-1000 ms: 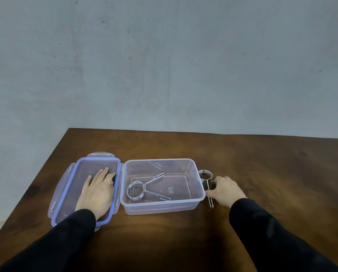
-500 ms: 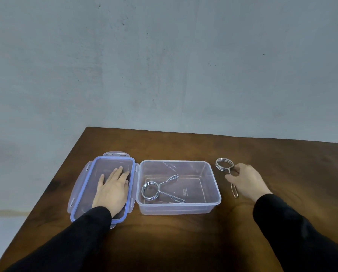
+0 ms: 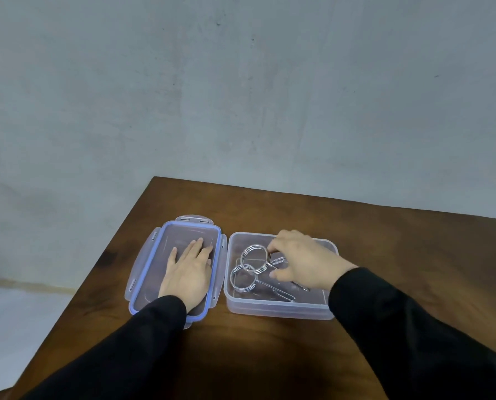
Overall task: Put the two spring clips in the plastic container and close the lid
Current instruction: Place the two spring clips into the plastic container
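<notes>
Over plastic container [image 3: 281,308], my right hand [image 3: 301,261] pinches second spring clip [image 3: 254,258] by its handles, coil above first spring clip [image 3: 242,280] lying inside. I'd lower flat, then release. Left hand [image 3: 187,269] spread flat on lid [image 3: 143,272], tabletop [image 3: 385,241] beneath.

Shiny metal spring clips [image 3: 254,259], clear plastic container [image 3: 278,308], glossy wooden table [image 3: 399,246]

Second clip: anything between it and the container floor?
Partly. The second clip, in the right hand grip, is over the container, its ring overlapping the first clip lying inside. The lid lies apart under the left hand.
</notes>
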Motion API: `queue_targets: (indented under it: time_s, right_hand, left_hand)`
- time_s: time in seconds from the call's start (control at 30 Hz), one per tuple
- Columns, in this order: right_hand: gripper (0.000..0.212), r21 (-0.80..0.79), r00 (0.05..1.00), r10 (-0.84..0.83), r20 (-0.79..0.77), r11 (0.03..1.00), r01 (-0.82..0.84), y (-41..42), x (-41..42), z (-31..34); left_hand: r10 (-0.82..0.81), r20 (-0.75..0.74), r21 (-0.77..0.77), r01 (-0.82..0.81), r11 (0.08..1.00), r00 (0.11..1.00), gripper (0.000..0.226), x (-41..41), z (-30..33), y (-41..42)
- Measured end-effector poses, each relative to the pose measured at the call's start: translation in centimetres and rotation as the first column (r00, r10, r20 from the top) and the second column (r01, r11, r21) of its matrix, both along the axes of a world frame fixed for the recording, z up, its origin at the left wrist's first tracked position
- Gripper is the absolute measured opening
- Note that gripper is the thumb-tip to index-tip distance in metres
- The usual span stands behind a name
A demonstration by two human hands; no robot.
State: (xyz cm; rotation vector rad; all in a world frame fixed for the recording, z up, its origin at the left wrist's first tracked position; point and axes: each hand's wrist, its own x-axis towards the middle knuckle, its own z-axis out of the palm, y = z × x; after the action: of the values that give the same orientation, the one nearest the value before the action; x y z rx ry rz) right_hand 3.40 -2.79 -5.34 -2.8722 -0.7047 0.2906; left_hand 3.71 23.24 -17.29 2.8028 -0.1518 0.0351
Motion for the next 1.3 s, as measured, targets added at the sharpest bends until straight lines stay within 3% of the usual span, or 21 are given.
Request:
queue_targets:
  time_s: [0.3,0.53,1.3]
  right_hand:
    - [0.049,-0.061,0.997,0.013,-0.075,0.998,-0.017,2.2,0.1,-2.4]
    - [0.047,-0.022,0.994,-0.014,-0.109,1.000,0.012,2.3,0.0,-3.7]
    - [0.054,-0.058,0.995,-0.046,-0.091,0.997,0.041,2.6,-0.2,-4.3]
  left_hand:
    - [0.015,0.002,-0.016,-0.015,1.000,1.000,0.045,0.0,0.0,0.0]
    - [0.023,0.001,0.010,-0.023,1.000,1.000,0.045,0.1,0.1,-0.1]
    - [0.019,0.009,0.021,-0.019,1.000,1.000,0.045,0.0,0.0,-0.1]
